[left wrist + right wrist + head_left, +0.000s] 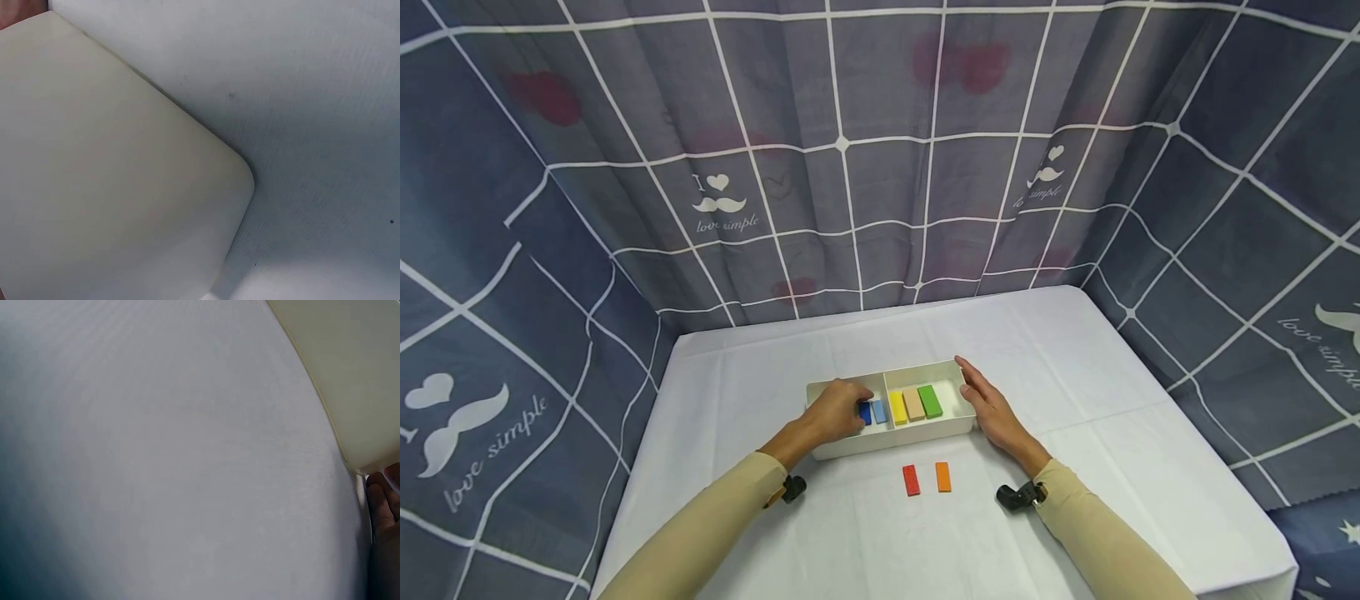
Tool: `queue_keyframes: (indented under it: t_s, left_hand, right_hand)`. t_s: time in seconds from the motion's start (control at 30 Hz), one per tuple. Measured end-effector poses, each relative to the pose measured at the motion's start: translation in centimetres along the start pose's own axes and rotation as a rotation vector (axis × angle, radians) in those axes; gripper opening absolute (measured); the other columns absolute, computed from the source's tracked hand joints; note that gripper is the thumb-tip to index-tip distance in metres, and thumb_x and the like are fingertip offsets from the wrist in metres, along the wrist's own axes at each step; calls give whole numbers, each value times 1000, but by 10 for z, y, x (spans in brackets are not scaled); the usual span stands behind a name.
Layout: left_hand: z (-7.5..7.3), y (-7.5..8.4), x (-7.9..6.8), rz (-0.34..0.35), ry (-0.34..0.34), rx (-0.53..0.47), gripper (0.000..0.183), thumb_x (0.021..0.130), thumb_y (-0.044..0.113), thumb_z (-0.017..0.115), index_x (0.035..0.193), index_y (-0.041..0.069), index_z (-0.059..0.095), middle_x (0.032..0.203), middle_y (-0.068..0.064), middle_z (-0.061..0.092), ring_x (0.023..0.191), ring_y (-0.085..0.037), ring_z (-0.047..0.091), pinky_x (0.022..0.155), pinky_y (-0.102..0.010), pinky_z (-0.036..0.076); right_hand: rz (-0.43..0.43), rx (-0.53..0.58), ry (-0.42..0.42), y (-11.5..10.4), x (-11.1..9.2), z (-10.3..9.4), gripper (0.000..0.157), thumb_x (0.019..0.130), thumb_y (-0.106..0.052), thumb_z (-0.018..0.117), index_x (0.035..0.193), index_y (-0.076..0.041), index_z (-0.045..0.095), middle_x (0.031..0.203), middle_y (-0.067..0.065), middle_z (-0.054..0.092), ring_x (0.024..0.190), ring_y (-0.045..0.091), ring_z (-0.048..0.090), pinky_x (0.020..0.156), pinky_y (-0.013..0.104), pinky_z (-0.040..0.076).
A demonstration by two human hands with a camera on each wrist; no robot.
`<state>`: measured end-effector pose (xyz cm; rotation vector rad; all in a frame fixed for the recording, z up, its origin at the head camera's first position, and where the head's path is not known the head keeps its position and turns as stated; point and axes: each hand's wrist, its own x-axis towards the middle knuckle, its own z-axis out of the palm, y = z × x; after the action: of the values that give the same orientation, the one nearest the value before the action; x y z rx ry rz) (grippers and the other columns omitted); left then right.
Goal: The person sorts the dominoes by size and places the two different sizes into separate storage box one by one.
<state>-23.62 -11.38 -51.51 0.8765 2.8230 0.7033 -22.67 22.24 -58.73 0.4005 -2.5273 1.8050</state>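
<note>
A long off-white divided box [917, 432] lies on the table. My left hand [833, 412] reaches over its left compartment and pinches a dark blue block [865, 413] between thumb and fingers. Beside that block is a light blue block [878, 411]. The right compartment holds a yellow block [898, 408], a tan block [913, 404] and a green block [929, 401] side by side. Against the box's right end rests my right hand [996, 412], fingers extended along the wall. The left wrist view shows mostly the box's outer wall [119, 162].
In front of the box, a red block [911, 480] and an orange block [943, 477] lie apart on the white tablecloth [820, 533]. Patterned grey-blue curtains [880, 183] close in the back and both sides of the table.
</note>
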Motion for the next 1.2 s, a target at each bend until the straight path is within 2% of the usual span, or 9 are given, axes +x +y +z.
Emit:
queue_keyframes:
  t_s: [0.17, 0.3, 0.43, 0.63, 0.83, 1.07, 1.2]
  left_hand:
    - [0, -1, 0, 0, 1, 14, 50, 82, -6, 89, 130, -6, 76, 127, -19, 79, 119, -31, 77, 103, -46, 63]
    - [-1, -1, -1, -10, 11, 17, 51, 84, -3, 88, 133, -5, 75, 130, -18, 78, 122, -31, 76, 105, -46, 63]
    - [-3, -1, -2, -15, 25, 10, 51, 86, 1, 89, 135, -5, 74, 132, -18, 78, 123, -30, 76, 106, -46, 62]
    - [-5, -2, -3, -30, 26, -10, 56, 88, 7, 91, 139, -3, 72, 138, -17, 76, 129, -31, 74, 110, -47, 60]
    - [-7, -2, -4, -26, 41, -60, 58, 89, 10, 92, 142, -2, 71, 140, -16, 75, 132, -32, 72, 110, -49, 60]
    - [-10, 2, -6, -6, 94, -118, 56, 91, 13, 91, 141, -2, 71, 140, -16, 74, 127, -32, 74, 105, -49, 63]
    - [-12, 7, -8, 10, 129, -149, 55, 91, 14, 91, 140, -3, 71, 141, -17, 74, 123, -36, 76, 102, -51, 64]
  right_hand:
    - [-8, -1, 4, 0, 1, 2, 56, 119, -20, 45, 174, -20, 34, 180, 15, 30, 166, 45, 27, 134, 65, 22]
    - [5, -5, 1, -14, -1, 4, 55, 119, -15, 44, 173, -12, 33, 180, 20, 28, 165, 48, 25, 134, 65, 20]
    - [14, -16, 5, -18, -2, 4, 55, 119, -15, 44, 173, -11, 33, 180, 18, 29, 166, 46, 27, 134, 64, 20]
    - [12, -24, 11, -4, 1, 3, 56, 119, -20, 44, 174, -17, 33, 180, 13, 30, 166, 42, 28, 134, 62, 21]
    - [12, -14, 8, -1, 1, 2, 56, 119, -23, 47, 173, -21, 35, 180, 9, 31, 166, 39, 30, 134, 60, 24]
    - [-1, 4, -2, -2, 0, 1, 56, 118, -23, 48, 173, -22, 36, 180, 12, 32, 166, 42, 30, 134, 63, 24]
    - [-1, -12, -7, -1, 0, 0, 55, 119, -25, 48, 173, -26, 36, 180, 11, 33, 166, 41, 30, 134, 62, 24]
